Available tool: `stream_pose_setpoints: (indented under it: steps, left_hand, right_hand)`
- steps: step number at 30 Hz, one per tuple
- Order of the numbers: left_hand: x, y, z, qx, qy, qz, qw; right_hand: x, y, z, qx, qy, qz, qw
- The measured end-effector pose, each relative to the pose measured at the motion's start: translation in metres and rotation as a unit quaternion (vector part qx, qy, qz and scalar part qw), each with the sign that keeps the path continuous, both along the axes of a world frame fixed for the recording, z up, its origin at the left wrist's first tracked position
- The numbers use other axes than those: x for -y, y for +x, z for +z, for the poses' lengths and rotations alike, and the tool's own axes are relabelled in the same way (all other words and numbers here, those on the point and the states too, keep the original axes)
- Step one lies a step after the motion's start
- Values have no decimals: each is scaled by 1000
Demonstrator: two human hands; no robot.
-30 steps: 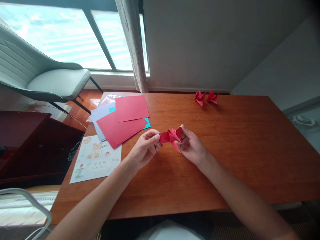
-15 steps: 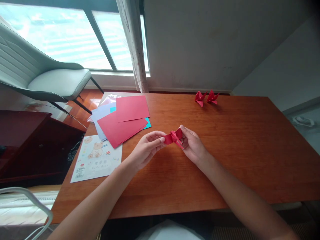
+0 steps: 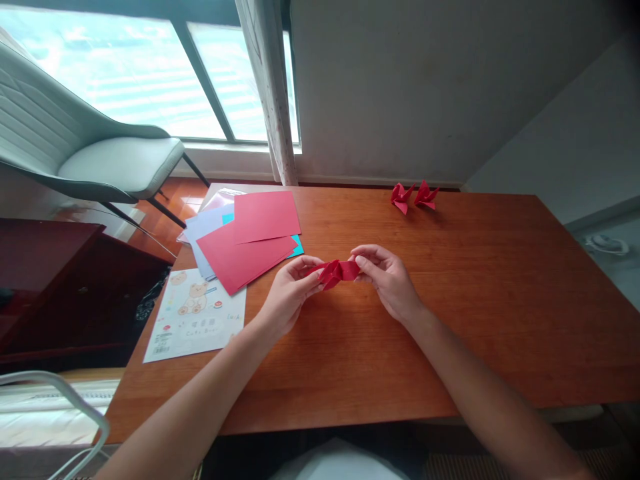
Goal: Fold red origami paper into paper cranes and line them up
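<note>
A red origami crane [image 3: 334, 272] is held between my two hands above the table. My left hand [image 3: 291, 288] is closed on its left side, with thumb and fingers pinching the folded paper. On the other side my right hand [image 3: 387, 277] pinches the wing between thumb and index finger. The crane's middle folds show between the hands, while my fingertips cover its outer ends. Two more red paper cranes [image 3: 401, 198] stand near the far edge of the table.
Red paper sheets [image 3: 267, 217] lie overlapping on the left, over pale and blue ones. In front of them is a white sheet with a bear drawing [image 3: 195, 333]. The wooden table [image 3: 475, 300] reaches the wall side; a chair [image 3: 120, 163] stands beyond its left corner.
The crane has been turned, and its folded middle now sits nearer my left hand. My right hand has shifted its pinch to the flat wing on the right.
</note>
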State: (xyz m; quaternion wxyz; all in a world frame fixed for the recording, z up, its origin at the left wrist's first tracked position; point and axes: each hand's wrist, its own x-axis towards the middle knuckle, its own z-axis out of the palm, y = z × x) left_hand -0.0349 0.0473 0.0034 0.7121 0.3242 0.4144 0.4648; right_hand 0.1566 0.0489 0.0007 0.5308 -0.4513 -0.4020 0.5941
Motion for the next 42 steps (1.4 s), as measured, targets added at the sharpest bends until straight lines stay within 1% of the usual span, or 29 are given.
stream_pose_setpoints:
  steps: [3,7,9,10,12,15,18,22,26,29,32,35,39,42]
  left_hand:
    - [1,1,2,-47,33,20,998]
    - [2,2,5,-107,70,56,990]
    - [3,3,6,-117,82,61,988]
    - [3,3,6,-115,82,57,988]
    - [3,3,5,-100,76,38,991]
    - [2,2,3,-77,60,-1,995]
    - [0,0,1,-64,30,-28,997]
    - [-2,-5,3,-17,-14,-72,997]
    - [-2,-11,6,74,-44,-141,986]
    - [0,-13,6,115,-47,-168,978]
    - [1,-12,7,132,-39,-166,977]
    - [1,-10,8,138,-27,-156,978]
    - [2,-7,8,126,-22,-141,982]
    - [1,-6,7,110,-18,-115,987]
  right_hand:
    - [4,-1,1,91,61,-26,994]
    - [11,-2,3,179,142,-59,972]
    - [12,-4,3,206,156,-50,965]
    - [11,-4,2,211,150,-43,965]
    - [9,-6,0,185,109,-22,976]
    - [6,-7,-5,78,8,33,996]
    - [4,-6,-6,-11,-63,94,994]
    - [5,-4,-4,-97,-113,141,979]
    - [6,-2,0,-156,-128,192,960]
    - [6,0,2,-170,-132,219,952]
    - [7,0,4,-177,-125,228,949]
    - [6,0,5,-180,-120,223,951]
    - [6,-2,6,-183,-115,216,952]
    - [5,-2,4,-183,-105,205,956]
